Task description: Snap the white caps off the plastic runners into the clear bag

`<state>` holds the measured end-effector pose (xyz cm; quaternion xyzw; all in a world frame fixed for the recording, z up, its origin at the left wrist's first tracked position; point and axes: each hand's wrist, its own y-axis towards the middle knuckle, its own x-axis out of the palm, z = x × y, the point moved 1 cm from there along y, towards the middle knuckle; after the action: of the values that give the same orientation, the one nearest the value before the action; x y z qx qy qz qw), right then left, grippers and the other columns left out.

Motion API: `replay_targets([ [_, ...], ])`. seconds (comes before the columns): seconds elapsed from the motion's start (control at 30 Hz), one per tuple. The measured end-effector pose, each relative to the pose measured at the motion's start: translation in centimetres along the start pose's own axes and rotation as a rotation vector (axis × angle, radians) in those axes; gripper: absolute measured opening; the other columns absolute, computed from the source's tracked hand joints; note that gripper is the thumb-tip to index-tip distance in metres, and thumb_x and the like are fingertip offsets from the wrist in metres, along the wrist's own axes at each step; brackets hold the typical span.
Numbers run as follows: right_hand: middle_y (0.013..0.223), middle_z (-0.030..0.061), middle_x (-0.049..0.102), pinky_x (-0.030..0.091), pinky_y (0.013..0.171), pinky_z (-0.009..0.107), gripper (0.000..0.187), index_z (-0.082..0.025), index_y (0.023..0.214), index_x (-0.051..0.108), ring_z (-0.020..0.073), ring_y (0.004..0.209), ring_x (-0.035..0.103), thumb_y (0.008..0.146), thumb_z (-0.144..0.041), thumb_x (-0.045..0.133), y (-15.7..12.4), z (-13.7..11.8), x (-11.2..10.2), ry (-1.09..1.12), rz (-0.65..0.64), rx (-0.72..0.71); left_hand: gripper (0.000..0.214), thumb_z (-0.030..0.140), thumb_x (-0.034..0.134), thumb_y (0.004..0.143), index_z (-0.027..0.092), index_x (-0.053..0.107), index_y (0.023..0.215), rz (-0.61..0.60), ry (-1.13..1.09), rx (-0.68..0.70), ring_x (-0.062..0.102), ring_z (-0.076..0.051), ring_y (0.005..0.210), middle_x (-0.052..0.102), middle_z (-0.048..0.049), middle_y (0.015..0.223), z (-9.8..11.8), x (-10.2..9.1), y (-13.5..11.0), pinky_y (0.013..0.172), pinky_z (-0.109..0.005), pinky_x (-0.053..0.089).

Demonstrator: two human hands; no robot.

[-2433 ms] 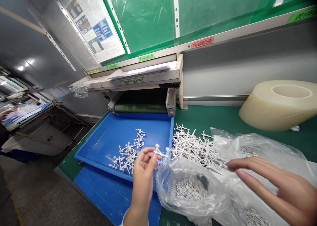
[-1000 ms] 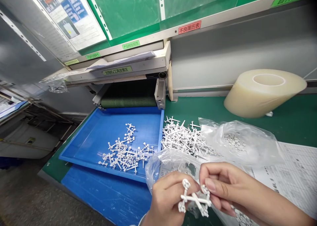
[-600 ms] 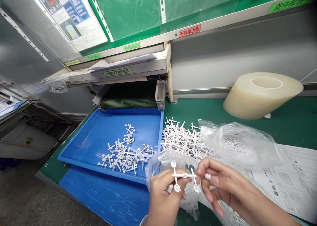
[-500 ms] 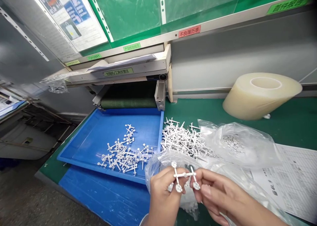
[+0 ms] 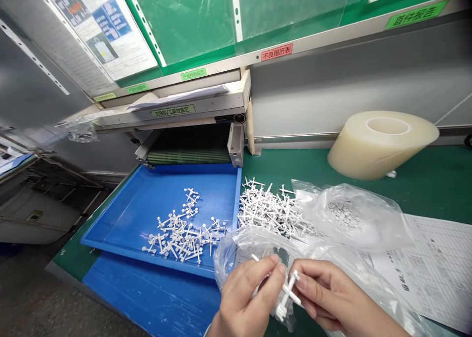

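Observation:
Low in the view, my left hand (image 5: 249,297) pinches a small white branched plastic sprue (image 5: 286,295), tilted between my hands. The thumb and fingers of my right hand (image 5: 328,292) are closed at its upper right end; any small part between these fingertips is hidden. Both hands are over the mouth of a clear plastic bag (image 5: 230,248). To the left, a blue tray (image 5: 129,206) holds white sprues with round pieces on their ends (image 5: 180,238). Beside the tray lies a heap of bare white sprues (image 5: 269,209).
A second clear bag (image 5: 383,219) with small pieces in it lies right of the heap. Printed sheets (image 5: 435,263) are at the right, and a large tape roll (image 5: 383,145) stands behind. A conveyor end (image 5: 188,155) overhangs the tray's back, under a shelf (image 5: 206,101).
The sprue has turned from facing me to a steep tilt, and my left fingers have shifted on it. Fewer round ends show on it now. The view has shifted slightly.

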<state>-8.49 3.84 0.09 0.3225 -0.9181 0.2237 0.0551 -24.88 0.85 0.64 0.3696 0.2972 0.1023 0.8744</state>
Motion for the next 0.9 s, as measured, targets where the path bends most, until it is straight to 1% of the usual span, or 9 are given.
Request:
replay_targets([
  [0.1,0.062,-0.0017,0.053,0.035,0.049,0.023,0.027,-0.021,0.076,0.061,0.0127,0.052,0.047,0.089,-0.043,0.054,-0.8,-0.1,0.3,-0.414,0.248,-0.292,0.026,0.007,0.060,0.084,0.017,0.068,0.106,-0.018,0.043,0.066,0.070,-0.017,0.079,0.074,-0.0082,0.093,-0.5,-0.2,-0.2,0.072,-0.024,0.055],
  [0.2,0.069,-0.0010,0.059,0.040,0.053,0.024,0.015,-0.024,0.088,0.062,0.0145,0.055,0.054,0.091,-0.030,0.049,-1.7,-0.6,-0.1,-0.723,0.437,-0.477,0.023,0.004,0.058,0.083,0.020,0.070,0.094,0.014,-0.066,-0.169,0.069,-0.015,0.074,0.073,-0.0048,0.085,-1.1,0.2,-0.5,0.069,-0.022,0.054],
  [0.3,0.060,-0.0018,0.055,0.039,0.049,0.025,0.025,-0.023,0.075,0.053,0.0146,0.050,0.053,0.092,-0.032,0.037,-1.8,-1.0,-3.6,-0.994,0.601,-0.379,0.021,0.006,0.057,0.079,0.022,0.071,0.082,-0.034,-0.193,-0.510,0.066,-0.015,0.064,0.073,-0.0025,0.076,-1.2,0.8,-0.7,0.057,-0.021,0.052],
  [0.43,0.050,0.0012,0.050,0.034,0.044,0.030,0.024,-0.025,0.060,0.037,0.0205,0.044,0.051,0.081,-0.037,0.038,-0.6,-0.9,-11.7,-1.220,0.817,-0.138,0.009,0.015,0.062,0.071,0.019,0.067,0.065,-0.080,-0.458,-0.988,0.060,-0.012,0.049,0.070,-0.0007,0.065,-0.9,1.8,-0.3,0.047,-0.019,0.048],
  [0.57,0.065,0.0162,0.061,0.040,0.049,0.042,0.019,-0.022,0.063,0.048,0.0365,0.060,0.059,0.073,-0.035,0.037,0.5,-0.1,-15.8,-1.289,0.825,-0.063,0.006,0.016,0.067,0.063,0.016,0.063,0.058,-0.065,-0.610,-1.157,0.059,-0.011,0.045,0.070,-0.0008,0.061,-0.2,2.5,0.5,0.047,-0.019,0.048],
  [0.67,0.095,0.0249,0.065,0.041,0.078,0.056,0.034,-0.014,0.083,0.061,0.0445,0.097,0.056,0.077,-0.037,0.037,0.3,-0.2,-13.5,-1.262,0.765,-0.125,0.003,0.014,0.066,0.062,0.015,0.067,0.060,-0.092,-0.582,-1.126,0.060,-0.012,0.048,0.071,-0.0020,0.063,0.2,2.7,0.8,0.050,-0.019,0.049],
  [0.73,0.104,0.0186,0.065,0.041,0.089,0.049,0.039,-0.015,0.094,0.064,0.0363,0.104,0.056,0.084,-0.042,0.037,-0.3,-0.8,-10.3,-1.194,0.674,-0.172,0.008,0.010,0.063,0.063,0.016,0.070,0.062,-0.126,-0.553,-1.107,0.062,-0.012,0.051,0.073,-0.0022,0.065,0.3,2.8,0.8,0.051,-0.019,0.049],
  [0.8,0.094,0.0068,0.068,0.049,0.078,0.033,0.038,-0.024,0.096,0.065,0.0234,0.089,0.062,0.091,-0.049,0.037,-0.9,-1.5,-6.8,-1.056,0.492,-0.193,0.011,0.010,0.063,0.065,0.017,0.071,0.065,-0.154,-0.534,-1.065,0.063,-0.013,0.054,0.074,-0.0022,0.067,0.4,2.8,0.8,0.053,-0.018,0.049],
  [0.9,0.070,0.0009,0.060,0.044,0.058,0.024,0.037,-0.022,0.082,0.063,0.0155,0.063,0.055,0.087,-0.056,0.050,-1.1,-2.1,-3.0,-0.434,0.168,-0.112,0.007,0.014,0.067,0.069,0.018,0.071,0.065,-0.164,-0.523,-0.953,0.067,-0.015,0.060,0.075,-0.0033,0.069,0.6,2.7,0.7,0.058,-0.020,0.050],
])
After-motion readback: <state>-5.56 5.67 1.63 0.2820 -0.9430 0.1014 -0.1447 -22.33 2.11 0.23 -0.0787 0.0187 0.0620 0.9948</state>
